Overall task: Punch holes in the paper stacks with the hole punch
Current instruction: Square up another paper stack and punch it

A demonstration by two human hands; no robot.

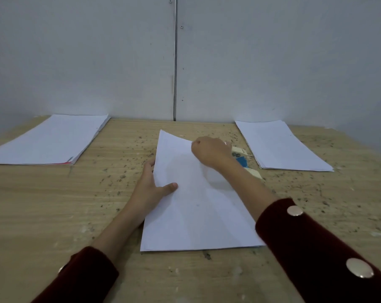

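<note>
Far left on the wooden table (53,215): a flat stack of white paper (51,138) with a red edge showing at its near corner, against the grey wall (97,51).

Left of centre: left hand (151,189) reaching forward from a dark red sleeve (84,278), palm down, fingers (150,165) tucked at the left edge of the middle paper stack (196,204), thumb pressed flat on top. Grip narrow, pinching that edge.

Centre: middle paper stack lying lengthwise on the table, near end flat, far right corner lifted and curled.

Right of centre: right hand (211,152) stretched across the stack from a dark red sleeve with round silver buttons (316,248), wrist bent, fingers closed on the raised far right corner. Grip closed on the paper.

Just beyond the right hand, touching the stack's right side: hole punch (242,159), blue and cream, mostly hidden by the wrist.

Far right: another flat white paper stack (281,145), well apart from both hands.
</note>
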